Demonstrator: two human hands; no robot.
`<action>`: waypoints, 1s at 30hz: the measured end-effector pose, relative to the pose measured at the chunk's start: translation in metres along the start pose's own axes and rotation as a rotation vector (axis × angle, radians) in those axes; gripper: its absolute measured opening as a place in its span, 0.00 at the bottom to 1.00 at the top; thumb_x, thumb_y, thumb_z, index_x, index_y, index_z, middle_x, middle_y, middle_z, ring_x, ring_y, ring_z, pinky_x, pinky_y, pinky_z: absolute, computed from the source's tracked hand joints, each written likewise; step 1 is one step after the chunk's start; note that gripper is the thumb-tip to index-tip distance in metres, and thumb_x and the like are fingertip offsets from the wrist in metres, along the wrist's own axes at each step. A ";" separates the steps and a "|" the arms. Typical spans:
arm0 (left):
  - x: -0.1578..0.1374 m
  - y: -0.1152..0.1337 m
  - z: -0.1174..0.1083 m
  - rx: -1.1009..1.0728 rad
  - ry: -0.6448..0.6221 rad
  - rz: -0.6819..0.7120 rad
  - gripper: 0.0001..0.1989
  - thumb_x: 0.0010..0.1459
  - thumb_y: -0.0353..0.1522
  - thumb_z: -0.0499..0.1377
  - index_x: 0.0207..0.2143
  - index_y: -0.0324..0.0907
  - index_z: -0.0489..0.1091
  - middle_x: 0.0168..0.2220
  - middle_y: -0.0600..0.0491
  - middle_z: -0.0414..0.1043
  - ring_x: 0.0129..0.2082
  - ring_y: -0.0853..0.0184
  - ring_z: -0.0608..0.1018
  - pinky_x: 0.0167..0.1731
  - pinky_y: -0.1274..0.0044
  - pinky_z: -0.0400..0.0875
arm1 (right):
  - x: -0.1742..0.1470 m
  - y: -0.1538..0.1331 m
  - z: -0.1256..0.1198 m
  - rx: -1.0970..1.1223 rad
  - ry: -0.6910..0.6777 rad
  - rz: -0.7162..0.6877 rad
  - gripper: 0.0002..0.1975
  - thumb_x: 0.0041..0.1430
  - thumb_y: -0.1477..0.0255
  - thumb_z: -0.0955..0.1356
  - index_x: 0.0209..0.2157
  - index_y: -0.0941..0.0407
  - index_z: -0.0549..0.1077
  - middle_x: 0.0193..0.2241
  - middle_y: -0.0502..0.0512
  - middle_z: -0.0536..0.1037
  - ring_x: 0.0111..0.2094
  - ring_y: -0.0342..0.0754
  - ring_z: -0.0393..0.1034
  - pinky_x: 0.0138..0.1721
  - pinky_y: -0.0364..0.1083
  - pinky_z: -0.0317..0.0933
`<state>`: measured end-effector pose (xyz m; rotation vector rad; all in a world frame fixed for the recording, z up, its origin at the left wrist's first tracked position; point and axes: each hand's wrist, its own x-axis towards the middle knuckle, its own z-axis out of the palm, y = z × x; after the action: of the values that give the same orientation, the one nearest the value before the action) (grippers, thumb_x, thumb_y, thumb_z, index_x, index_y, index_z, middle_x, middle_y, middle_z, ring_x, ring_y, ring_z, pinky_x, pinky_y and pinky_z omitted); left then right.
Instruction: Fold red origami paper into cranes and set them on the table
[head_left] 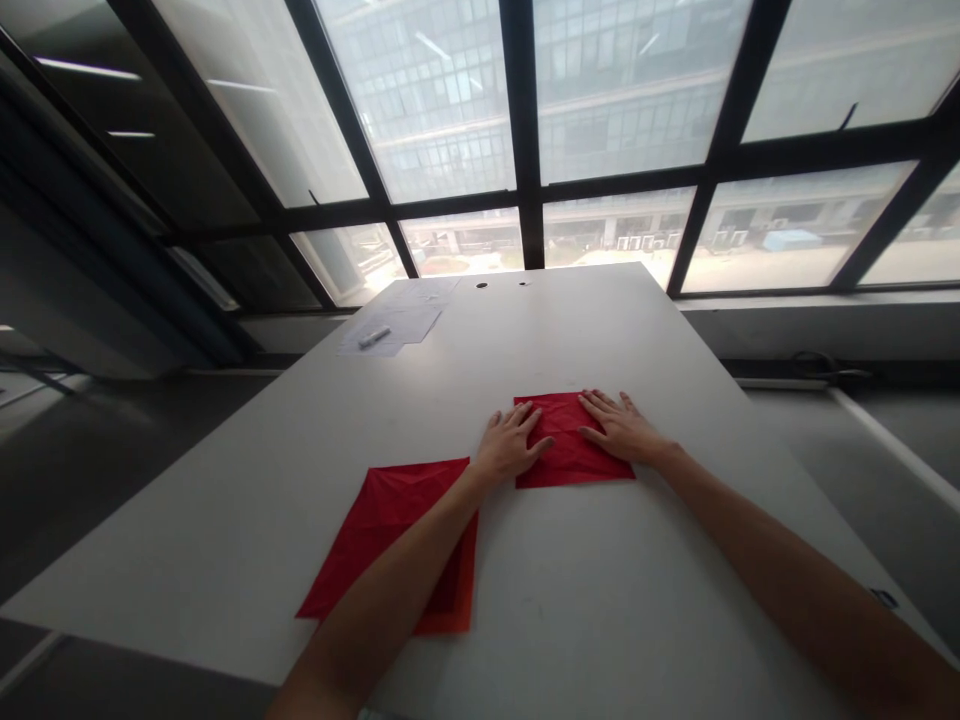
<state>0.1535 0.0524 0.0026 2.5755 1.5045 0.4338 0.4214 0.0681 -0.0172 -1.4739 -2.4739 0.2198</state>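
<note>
A red sheet (566,455), creased and thin like tissue paper or cloth, lies flat on the white table in front of me. My left hand (510,443) rests on its left edge with the fingers spread. On its upper right part lies my right hand (621,425), palm down and fingers apart. Nearer to me on the left is a stack of similar red sheets (390,510), with an orange sheet (463,600) showing at its lower right edge. My left forearm passes over this stack and hides part of it.
The white table (637,580) reaches toward large dark-framed windows (529,130). At its far left lie white papers (409,315) with a white marker-like stick (374,337) on them. Two small holes sit near the far edge. A cable (825,365) lies beyond the table's right side.
</note>
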 end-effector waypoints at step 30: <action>-0.003 0.004 -0.001 0.110 -0.115 0.026 0.42 0.61 0.59 0.42 0.70 0.45 0.44 0.71 0.47 0.39 0.70 0.52 0.41 0.67 0.59 0.38 | 0.000 -0.002 -0.012 0.004 0.269 0.093 0.28 0.70 0.61 0.53 0.66 0.56 0.57 0.67 0.60 0.57 0.69 0.53 0.46 0.67 0.63 0.37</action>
<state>0.1549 0.0481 0.0039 2.6543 1.4974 0.2077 0.4227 0.0673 -0.0055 -1.5094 -2.1945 0.0397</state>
